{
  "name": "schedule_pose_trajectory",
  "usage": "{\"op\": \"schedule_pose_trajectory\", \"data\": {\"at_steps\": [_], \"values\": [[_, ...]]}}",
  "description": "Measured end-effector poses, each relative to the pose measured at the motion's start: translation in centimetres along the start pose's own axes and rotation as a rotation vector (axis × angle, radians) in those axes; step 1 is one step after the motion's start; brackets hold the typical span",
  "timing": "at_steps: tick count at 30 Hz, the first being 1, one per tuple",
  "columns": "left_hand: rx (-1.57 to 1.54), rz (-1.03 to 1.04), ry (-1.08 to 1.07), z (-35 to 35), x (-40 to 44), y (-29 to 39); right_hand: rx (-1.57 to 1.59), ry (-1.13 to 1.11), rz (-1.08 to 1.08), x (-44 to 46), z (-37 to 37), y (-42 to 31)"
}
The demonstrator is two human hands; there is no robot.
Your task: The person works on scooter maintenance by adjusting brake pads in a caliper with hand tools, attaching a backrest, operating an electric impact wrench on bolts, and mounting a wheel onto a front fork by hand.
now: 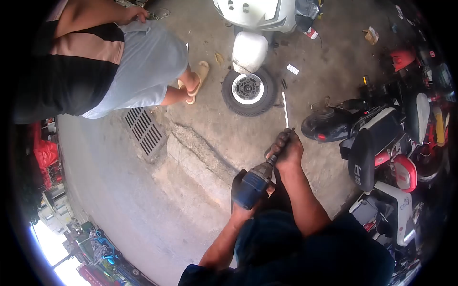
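My left hand (237, 193) is wrapped round a blue impact wrench (252, 187), whose grey nose points up and to the right. Close to that nose, my right hand (290, 151) is closed round the lower end of a thin silver rod with a shank like a screwdriver's (286, 112). The fingers hide the rod's lower end, so its handle cannot be made out. Beyond the hands, a scooter wheel (273, 93) with a black tyre and white rim is below a white mudguard (250, 50). The rod's tip is to the right of the tyre, apart from it.
A white scooter body (257, 12) stands at the top. At the left is a person in grey shorts (143, 71) and sandals. Parked scooters (377, 143) crowd the right side. A drain grate (145, 131) and a broken concrete edge (200, 152) lie across the ground.
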State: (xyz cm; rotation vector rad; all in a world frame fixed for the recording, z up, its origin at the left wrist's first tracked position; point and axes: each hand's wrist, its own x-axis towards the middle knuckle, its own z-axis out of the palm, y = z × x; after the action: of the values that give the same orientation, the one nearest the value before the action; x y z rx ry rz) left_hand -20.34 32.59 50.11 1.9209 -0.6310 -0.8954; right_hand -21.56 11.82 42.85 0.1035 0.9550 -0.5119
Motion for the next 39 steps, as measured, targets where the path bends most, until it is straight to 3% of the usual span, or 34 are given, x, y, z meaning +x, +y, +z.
{"op": "schedule_pose_trajectory", "data": {"at_steps": [2, 3, 6, 11, 14, 15, 18, 23, 26, 27, 30, 31, 34, 37, 39], "values": [[0.063, 0.063, -0.051, -0.8, 3.3, 1.2, 0.059, -0.046, -0.062, 1.7, 1.6, -1.0], [-0.097, 0.033, 0.007, -0.7, 5.2, 2.5, 0.082, -0.015, -0.074, 2.3, 2.7, -1.7], [0.061, 0.013, -0.142, -2.4, 9.1, 4.7, 0.159, 0.013, -0.087, 4.0, 4.3, -3.3], [0.177, 0.096, -0.386, -3.6, 15.7, 1.9, 0.272, -0.099, -0.164, 9.0, 3.9, -4.6], [0.079, 0.020, -0.507, -3.9, 19.4, -2.1, 0.384, 0.159, -0.287, 10.1, 6.1, -5.3], [0.050, 0.105, -0.499, -4.0, 21.0, -2.9, 0.425, 0.204, -0.300, 10.6, 6.8, -5.7], [0.176, 0.394, -0.535, -4.4, 24.9, -5.8, 0.370, -0.072, -0.296, 14.8, 3.7, -6.3], [0.313, 0.244, -0.695, -2.8, 32.4, -4.6, 0.629, -0.129, -0.208, 24.0, 0.4, -6.8], [0.303, 0.387, -0.545, 2.1, 36.7, -9.0, 0.650, 0.030, -0.214, 30.6, -2.1, -8.0], [0.176, 0.301, -0.577, 3.8, 37.8, -12.0, 0.615, 0.094, -0.250, 32.7, -3.4, -8.6], [-0.536, -0.361, -0.681, 9.0, 40.0, -21.8, 0.438, 0.238, -0.362, 38.5, -6.8, -11.4], [-0.710, -0.365, -0.697, 11.0, 40.9, -25.3, 0.324, 0.248, -0.402, 40.9, -8.6, -12.1], [-0.800, -0.356, -0.672, 16.5, 43.4, -31.0, 0.145, 0.473, -0.504, 48.0, -12.7, -13.1], [-0.647, -0.883, -0.618, 22.3, 46.3, -36.8, 0.003, 0.628, -0.603, 53.9, -16.0, -13.9], [-0.550, -0.822, -0.650, 24.7, 47.6, -37.9, -0.027, 0.672, -0.638, 57.6, -19.3, -14.7]]}}
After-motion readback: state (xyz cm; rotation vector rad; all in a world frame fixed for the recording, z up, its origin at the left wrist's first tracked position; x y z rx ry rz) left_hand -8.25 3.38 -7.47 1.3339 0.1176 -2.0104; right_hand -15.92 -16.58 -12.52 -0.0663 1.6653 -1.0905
